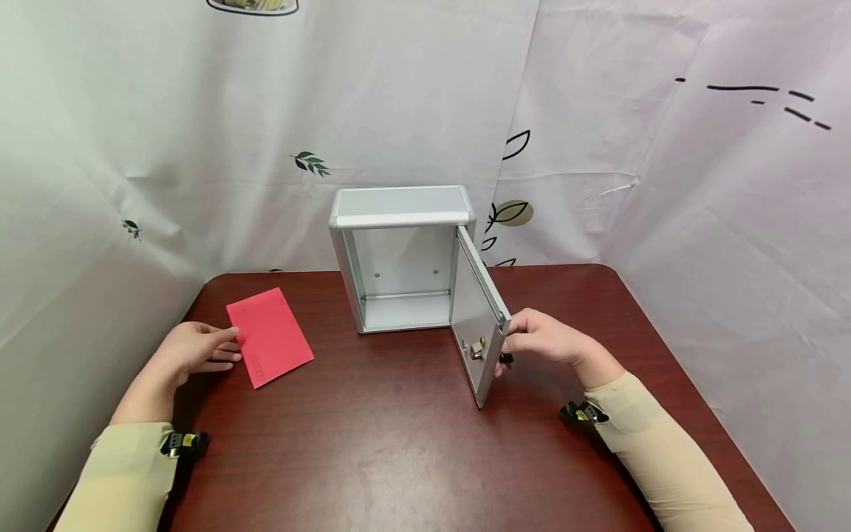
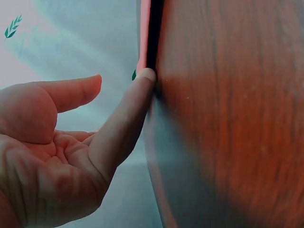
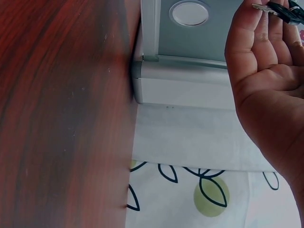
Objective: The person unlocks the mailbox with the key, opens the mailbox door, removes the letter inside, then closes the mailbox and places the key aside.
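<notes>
At the left of the table a flat red envelope [image 1: 271, 336] lies slanted. My left hand [image 1: 199, 347] touches its left edge with a fingertip; in the left wrist view one finger is straight against the red edge [image 2: 145, 33] and the thumb stands apart. In the middle is a silver-framed box [image 1: 399, 207], its door [image 1: 475, 310] swung out to the right. Behind the door's free edge is my right hand [image 1: 545, 336], its fingertips hidden. Small keys with black heads [image 3: 285, 13] hang by the fingers, seen in the right wrist view. A lock [image 1: 477, 349] shows on the door's inner face.
All this stands on a dark red-brown wooden table [image 1: 399, 458] with rounded far corners. White patterned cloth [image 1: 412, 89] surrounds its back and sides. The box sits close to the back edge, and its door juts toward the front.
</notes>
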Demonstrator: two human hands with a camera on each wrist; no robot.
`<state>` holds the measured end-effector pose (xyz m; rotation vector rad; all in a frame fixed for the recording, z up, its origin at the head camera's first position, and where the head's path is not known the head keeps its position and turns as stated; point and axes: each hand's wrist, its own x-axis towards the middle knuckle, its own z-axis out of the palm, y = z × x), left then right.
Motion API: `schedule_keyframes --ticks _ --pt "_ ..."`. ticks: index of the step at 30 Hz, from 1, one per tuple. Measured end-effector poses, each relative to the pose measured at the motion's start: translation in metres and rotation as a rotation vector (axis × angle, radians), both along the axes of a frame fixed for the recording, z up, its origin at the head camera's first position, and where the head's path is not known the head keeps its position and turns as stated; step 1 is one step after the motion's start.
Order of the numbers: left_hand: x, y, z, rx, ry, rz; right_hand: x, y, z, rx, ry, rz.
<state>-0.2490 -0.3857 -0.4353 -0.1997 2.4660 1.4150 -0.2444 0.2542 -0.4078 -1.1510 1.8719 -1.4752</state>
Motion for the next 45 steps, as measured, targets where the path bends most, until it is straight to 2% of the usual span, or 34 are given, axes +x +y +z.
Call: schedule_keyframes --ticks 6,14,19,25,33,38,42,45 --pt "0.0 -0.001 0.001 -0.035 -0.003 0.004 -0.001 0.0 -0.002 -0.023 -0.001 0.014" --pt "0.0 0.006 0.007 0.019 0.016 -0.02 0.0 -0.001 0.0 -0.027 -0.001 0.012" --pt "0.0 0.018 0.013 -0.016 0.09 -0.066 0.0 -0.002 0.0 -0.027 0.004 0.014" --pt "-0.001 0.038 0.019 -0.05 0.223 -0.094 0.002 -0.003 0.001 0.0 -0.004 -0.009" --pt "0.007 0.076 0.034 -0.239 0.389 -0.127 0.0 -0.001 -0.001 -0.009 -0.001 -0.004" --pt "0.006 0.095 0.038 -0.226 0.456 -0.162 0.0 -0.001 -0.002 -0.009 -0.009 0.001" --pt "0.006 0.11 0.038 -0.169 0.475 -0.199 0.0 -0.002 -0.001 -0.006 -0.017 0.0" --pt "0.005 0.12 0.041 -0.177 0.492 -0.225 0.0 -0.001 -0.001 -0.019 -0.006 0.01"
